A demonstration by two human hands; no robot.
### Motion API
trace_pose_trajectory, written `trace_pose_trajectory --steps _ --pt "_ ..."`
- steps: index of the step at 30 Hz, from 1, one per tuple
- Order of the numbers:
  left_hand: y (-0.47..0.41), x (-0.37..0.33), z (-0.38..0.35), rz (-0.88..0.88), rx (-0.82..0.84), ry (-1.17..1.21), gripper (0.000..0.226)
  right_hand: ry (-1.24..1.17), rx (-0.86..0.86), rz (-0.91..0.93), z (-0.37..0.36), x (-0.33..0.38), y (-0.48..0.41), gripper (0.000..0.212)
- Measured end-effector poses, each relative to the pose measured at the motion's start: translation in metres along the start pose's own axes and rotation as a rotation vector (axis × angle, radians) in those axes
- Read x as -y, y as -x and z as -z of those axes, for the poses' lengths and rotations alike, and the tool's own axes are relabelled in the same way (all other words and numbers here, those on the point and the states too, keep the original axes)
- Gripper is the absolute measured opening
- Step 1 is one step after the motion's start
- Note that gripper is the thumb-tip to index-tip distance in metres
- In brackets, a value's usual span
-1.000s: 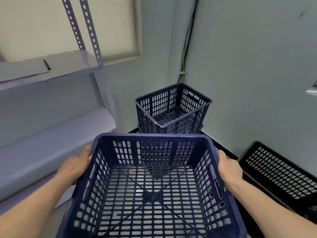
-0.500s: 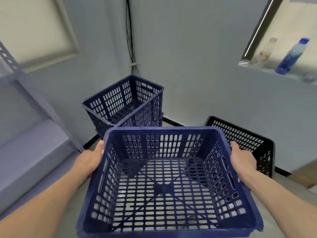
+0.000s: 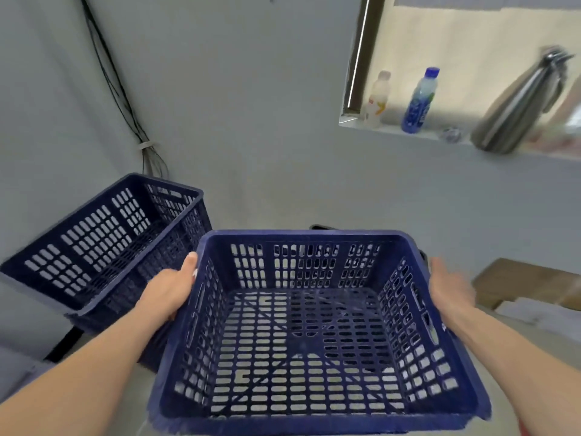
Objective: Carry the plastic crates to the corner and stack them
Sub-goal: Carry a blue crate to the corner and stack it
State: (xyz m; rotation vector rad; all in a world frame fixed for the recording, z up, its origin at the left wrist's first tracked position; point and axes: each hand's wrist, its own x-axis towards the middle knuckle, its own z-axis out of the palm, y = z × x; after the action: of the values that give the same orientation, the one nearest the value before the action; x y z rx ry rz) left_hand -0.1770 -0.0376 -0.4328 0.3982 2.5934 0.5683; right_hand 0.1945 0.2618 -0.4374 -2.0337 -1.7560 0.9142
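Since half a second ago the view has swung right. The stack (image 3: 103, 243) of blue crates in the corner now sits just left of the left hand (image 3: 171, 291). A steel flask (image 3: 515, 102) has appeared beside the water bottle (image 3: 419, 100) on the sill (image 3: 393, 129). The black crate (image 3: 320, 227) is almost wholly hidden behind the carried crate (image 3: 301, 237). The carried crate's near rim is blurred, and the stack's left end is cut off. Both hands grip the carried crate between them, the right hand (image 3: 449, 291) on its right wall. The thumbs lie along the rim; the other fingers are tucked behind the walls, so their spread cannot be told.
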Motion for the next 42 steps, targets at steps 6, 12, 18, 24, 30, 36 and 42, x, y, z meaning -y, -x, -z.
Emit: trace_pose_trajectory --steps 6,12,18,24,30,36,42 --pt "-0.030 -0.092 -0.023 -0.094 0.001 -0.047 0.094 0.001 -0.074 -0.009 0.031 0.010 -0.062 0.062" --pt "-0.061 -0.165 -0.037 -0.188 -0.003 -0.095 0.093 -0.128 -0.126 -0.099 0.049 0.010 -0.101 0.064" --pt "-0.099 -0.225 -0.057 -0.274 0.050 -0.144 0.098 -0.249 -0.165 -0.229 0.054 0.006 -0.129 0.069" --pt "-0.142 -0.275 -0.087 -0.330 0.153 -0.162 0.091 -0.222 -0.188 -0.310 0.044 0.010 -0.164 0.067" --pt "-0.195 -0.314 -0.115 -0.364 0.262 -0.176 0.083 -0.181 -0.206 -0.378 0.018 0.021 -0.217 0.077" --pt "-0.234 -0.343 -0.138 -0.335 0.354 -0.200 0.099 -0.186 -0.238 -0.459 0.002 0.016 -0.252 0.073" --pt "-0.255 -0.363 -0.160 -0.288 0.349 -0.221 0.107 -0.140 -0.199 -0.445 -0.002 0.013 -0.283 0.073"
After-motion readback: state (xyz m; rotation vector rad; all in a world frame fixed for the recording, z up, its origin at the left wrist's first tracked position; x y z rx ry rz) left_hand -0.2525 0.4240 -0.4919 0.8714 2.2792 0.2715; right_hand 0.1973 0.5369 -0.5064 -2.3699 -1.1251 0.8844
